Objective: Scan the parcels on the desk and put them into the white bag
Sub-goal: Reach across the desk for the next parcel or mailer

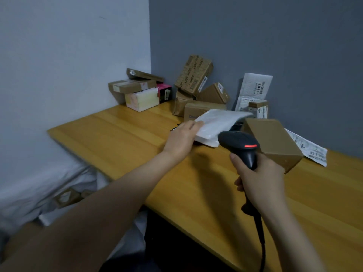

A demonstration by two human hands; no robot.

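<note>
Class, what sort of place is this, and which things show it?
Likely a small parcel-handling corner: parcels heaped on a desk, a scanner in the right hand, a mailer in the left hand, a white bag beside the desk.

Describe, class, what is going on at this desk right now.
A person is scanning parcels. The left hand grips a white padded mailer at the yellow wooden desk, while the right hand holds a black handheld barcode scanner, its red light lit, aimed toward it. Several brown cardboard boxes and another white mailer wait against the grey wall. Beside the desk, a white bag already holds a brown parcel.
</note>
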